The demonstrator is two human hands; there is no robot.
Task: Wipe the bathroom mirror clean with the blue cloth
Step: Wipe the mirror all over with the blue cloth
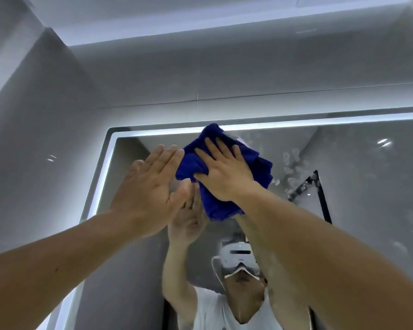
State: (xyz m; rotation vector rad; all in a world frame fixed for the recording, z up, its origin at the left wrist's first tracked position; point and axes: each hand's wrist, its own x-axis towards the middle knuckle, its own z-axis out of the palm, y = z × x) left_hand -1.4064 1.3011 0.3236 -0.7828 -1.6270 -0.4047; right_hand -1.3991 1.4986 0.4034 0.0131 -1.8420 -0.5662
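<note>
Grey walls wrap a lit mirror [343, 186]. Up near its top edge, the right hand [222, 172] lies flat and spread, pressing the bunched blue cloth [224, 177] on the glass. Beside it the left hand [150, 186] is open, holding nothing. Push firmly and sweep toward the white spots [293, 163] on the right.
</note>
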